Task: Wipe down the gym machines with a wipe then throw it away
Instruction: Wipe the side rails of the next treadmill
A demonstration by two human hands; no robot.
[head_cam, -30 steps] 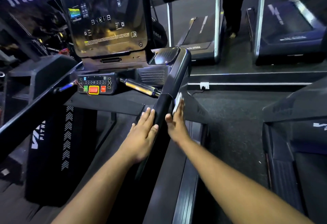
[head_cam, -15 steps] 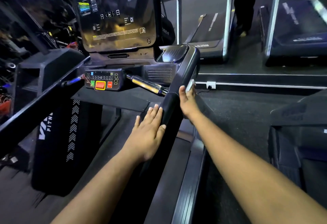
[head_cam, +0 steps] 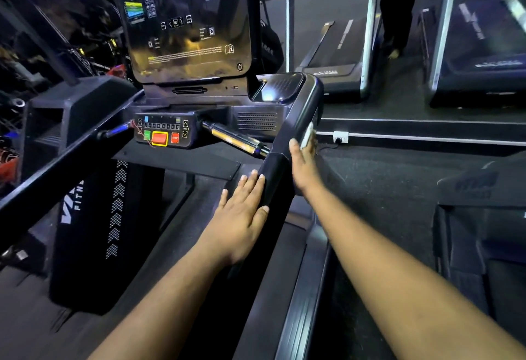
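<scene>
A black treadmill fills the view, its right handrail (head_cam: 287, 143) running from the console down toward me. My right hand (head_cam: 304, 166) presses a white wipe (head_cam: 307, 134) against the outer side of that handrail, just above its padded grip. Only the wipe's top edge shows beyond my fingers. My left hand (head_cam: 242, 217) lies flat with fingers together on the inner side of the same rail, lower down, holding nothing.
The treadmill's dark screen (head_cam: 187, 18) stands ahead above a button panel (head_cam: 162, 133) with red and green keys. The left handrail (head_cam: 57, 177) crosses at left. Other treadmills (head_cam: 336, 55) stand beyond, with a person's legs (head_cam: 398, 9) between them. Another machine (head_cam: 481, 217) sits at right.
My right hand has slid the wipe up the outer side of the right handrail toward the console. My left hand has stayed on the rail's inner side.
</scene>
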